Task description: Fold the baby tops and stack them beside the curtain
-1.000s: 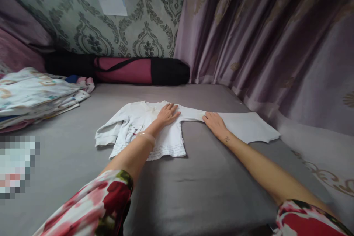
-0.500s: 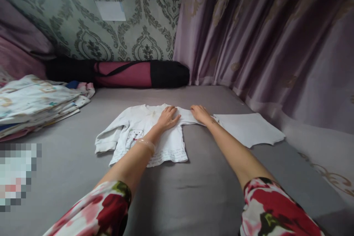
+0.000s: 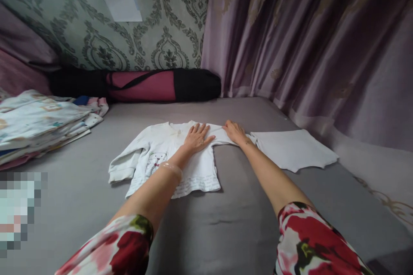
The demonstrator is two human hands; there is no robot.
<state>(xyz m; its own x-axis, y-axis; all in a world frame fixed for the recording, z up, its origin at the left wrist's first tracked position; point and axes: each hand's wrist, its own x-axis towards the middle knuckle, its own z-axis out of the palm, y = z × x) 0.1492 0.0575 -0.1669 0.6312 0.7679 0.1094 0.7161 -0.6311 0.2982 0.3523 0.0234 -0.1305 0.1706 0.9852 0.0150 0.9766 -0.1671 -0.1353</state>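
A small white long-sleeved shirt (image 3: 145,137) lies spread on the grey bed sheet (image 3: 206,240), with a cat print low on its front and lines of small lettering near the hem. My left hand (image 3: 197,138) rests flat on the shirt's chest, fingers spread. On the sleeve at the right, my right hand (image 3: 236,133) has its fingers curled and closed on the cloth, and the cuff is partly hidden under the wrist. Just right of that cuff lies a flat white garment (image 3: 290,148).
A stack of folded clothes (image 3: 41,116) sits at the left. Along the wall lies a long black and maroon bag (image 3: 142,86). Purple curtains (image 3: 274,38) hang down the right side. A blurred-out pale item (image 3: 16,210) is at the lower left.
My left hand's fingers are spread wider on the shirt's chest. My right hand has shifted slightly, its fingers drawn in on the sleeve. The view has moved a little.
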